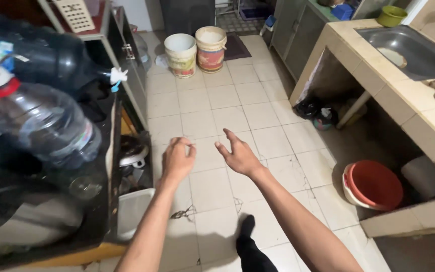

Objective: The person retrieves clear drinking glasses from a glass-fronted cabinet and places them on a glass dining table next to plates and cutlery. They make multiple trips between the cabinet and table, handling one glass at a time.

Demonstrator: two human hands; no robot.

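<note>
Two empty hands, left point(177, 160) half-curled, right point(238, 155) grip spread, near two buckets point(196, 50).

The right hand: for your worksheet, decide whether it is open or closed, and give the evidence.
Open. The right hand has its fingers spread apart and holds nothing, out over the tiled floor.

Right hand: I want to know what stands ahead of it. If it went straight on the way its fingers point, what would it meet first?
The right hand points up-frame over bare floor tiles. The way looks free until the two buckets against the far wall, though depth is hard to judge.
</note>
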